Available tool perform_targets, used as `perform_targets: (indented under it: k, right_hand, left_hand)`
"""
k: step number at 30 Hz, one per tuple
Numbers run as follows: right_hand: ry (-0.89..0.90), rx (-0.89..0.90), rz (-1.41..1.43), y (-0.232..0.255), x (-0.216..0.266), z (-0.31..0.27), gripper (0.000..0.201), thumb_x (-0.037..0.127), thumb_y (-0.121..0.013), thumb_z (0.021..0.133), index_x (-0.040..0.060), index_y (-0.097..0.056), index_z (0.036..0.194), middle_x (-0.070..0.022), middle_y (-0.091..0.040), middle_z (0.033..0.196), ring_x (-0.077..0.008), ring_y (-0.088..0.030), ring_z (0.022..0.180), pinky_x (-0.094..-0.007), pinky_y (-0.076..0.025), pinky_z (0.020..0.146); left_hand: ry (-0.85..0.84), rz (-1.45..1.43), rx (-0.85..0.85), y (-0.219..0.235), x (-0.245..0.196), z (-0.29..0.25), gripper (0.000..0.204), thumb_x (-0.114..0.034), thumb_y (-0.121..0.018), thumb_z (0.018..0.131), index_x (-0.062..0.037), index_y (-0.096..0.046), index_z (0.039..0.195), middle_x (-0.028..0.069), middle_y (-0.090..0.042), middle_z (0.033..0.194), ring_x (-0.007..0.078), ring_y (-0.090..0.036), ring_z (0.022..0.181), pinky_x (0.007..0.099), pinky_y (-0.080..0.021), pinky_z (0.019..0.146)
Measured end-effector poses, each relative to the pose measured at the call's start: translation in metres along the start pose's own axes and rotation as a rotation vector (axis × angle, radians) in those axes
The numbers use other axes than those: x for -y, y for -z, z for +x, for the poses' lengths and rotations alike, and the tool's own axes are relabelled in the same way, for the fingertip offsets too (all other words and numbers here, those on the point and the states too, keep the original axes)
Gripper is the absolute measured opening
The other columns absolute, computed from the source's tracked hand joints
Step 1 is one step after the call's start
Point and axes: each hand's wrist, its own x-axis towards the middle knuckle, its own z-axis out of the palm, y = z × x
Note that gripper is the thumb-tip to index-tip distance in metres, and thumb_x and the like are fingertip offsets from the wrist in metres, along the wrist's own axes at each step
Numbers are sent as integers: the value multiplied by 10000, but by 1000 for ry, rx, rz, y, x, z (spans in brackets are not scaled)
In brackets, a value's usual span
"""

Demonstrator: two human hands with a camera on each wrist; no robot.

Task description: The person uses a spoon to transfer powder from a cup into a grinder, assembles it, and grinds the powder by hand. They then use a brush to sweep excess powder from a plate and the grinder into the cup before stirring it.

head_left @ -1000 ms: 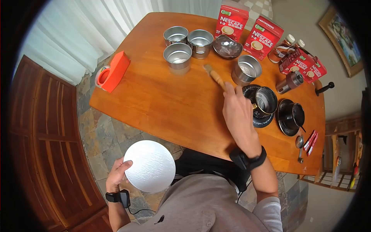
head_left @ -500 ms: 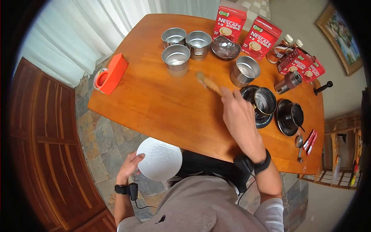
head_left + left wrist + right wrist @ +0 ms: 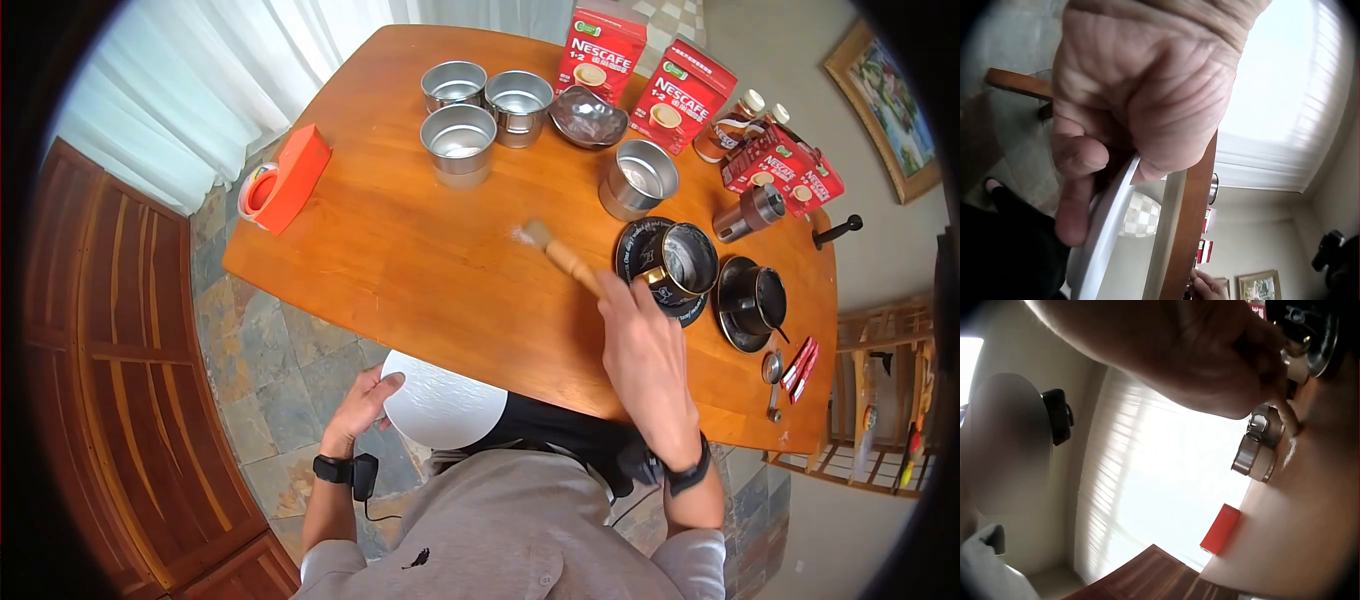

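Note:
My right hand grips the wooden handle of a small brush, its bristles down at the tabletop. A patch of white powder lies right by the bristles, and the right wrist view shows it as a pale streak. At the table's front edge, my left hand holds a flat, shiny white disc by its left rim, thumb on top and fingers beneath. The disc's far edge overlaps the table edge in the head view. In the left wrist view the disc appears nearly edge-on.
Several metal tins stand toward the back of the wooden table, near a dark bowl and red Nescafe boxes. Black cups on saucers sit right of the brush. An orange tape dispenser is at the left.
The left hand has carried the white disc rightward and up to the table's front edge. The brush has swept left, then back right and nearer, with powder now showing by its bristles.

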Motion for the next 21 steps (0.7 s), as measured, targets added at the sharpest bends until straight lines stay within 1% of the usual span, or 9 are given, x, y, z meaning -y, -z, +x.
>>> perform_targets:
  k: [2, 5, 9, 10, 13, 14, 17, 18, 21]
  right_hand:
    - [11, 19, 38, 10, 2, -9, 329, -5, -645, 966, -6, -621, 1294, -240, -617, 906, -448, -678, 691, -513, -537, 571]
    - [10, -106, 50, 5, 2, 18, 292, -2, -634, 971, -6, -622, 1262, -247, -627, 921, -456, -669, 688, -521, -539, 582]
    - [21, -50, 15, -21, -5, 34, 225, 19, -617, 987, 0, -622, 1211, -256, -636, 940, -466, -664, 694, -526, -537, 592]
    - [-1, -7, 38, -17, -3, 29, 234, 19, -619, 990, 10, -628, 1224, -252, -633, 933, -465, -663, 707, -529, -529, 598]
    - [31, 49, 94, -1, 0, -1, 265, 24, -629, 990, 20, -634, 1255, -246, -628, 927, -466, -662, 726, -535, -521, 607]
    - [9, 80, 141, 5, 1, -7, 285, 26, -630, 996, 18, -641, 1281, -242, -630, 934, -468, -663, 744, -536, -520, 621]
    - [-27, 1, 133, 11, 1, 0, 296, 31, -625, 1005, 13, -643, 1300, -243, -641, 947, -471, -665, 752, -534, -527, 630]
    - [-49, -44, 126, 4, -4, 1, 299, 29, -616, 1010, 10, -644, 1307, -249, -650, 956, -478, -667, 763, -535, -529, 634]
    - [-79, -8, 78, -4, -8, -10, 301, 35, -614, 1016, 14, -644, 1315, -254, -659, 967, -481, -672, 773, -542, -530, 637]
  left_hand:
    - [1, -14, 7, -3, -1, 2, 313, -281, -531, 1068, 4, -658, 1062, 23, -645, 733, 101, -522, 499, 272, -403, 443]
    - [-14, -24, 14, -2, -5, 5, 313, -285, -531, 1069, 2, -654, 1050, 21, -642, 731, 98, -522, 497, 270, -401, 441]
    - [-24, -26, 23, -3, -5, 6, 311, -282, -529, 1071, 2, -657, 1060, 19, -637, 728, 95, -519, 488, 267, -402, 439]
    - [-24, -26, 19, -4, -6, 5, 310, -280, -528, 1071, 1, -658, 1064, 18, -636, 726, 95, -518, 486, 266, -402, 438]
    - [-28, -16, 15, -8, -13, 1, 308, -274, -524, 1072, 1, -663, 1066, 19, -635, 721, 92, -514, 482, 263, -401, 437]
    - [-31, -16, 15, -10, -15, 1, 309, -273, -524, 1073, 2, -665, 1071, 20, -635, 719, 91, -514, 481, 262, -400, 438]
    - [-22, -10, 30, -9, -20, -1, 315, -274, -525, 1076, 5, -670, 1090, 20, -634, 718, 90, -511, 481, 260, -398, 438]
    - [-18, -16, 36, -8, -18, 0, 318, -275, -526, 1077, 7, -671, 1099, 20, -635, 718, 90, -510, 481, 260, -398, 439]
    - [-23, -23, 43, -9, -17, 0, 325, -275, -528, 1078, 14, -672, 1122, 19, -636, 723, 89, -509, 483, 260, -397, 438]
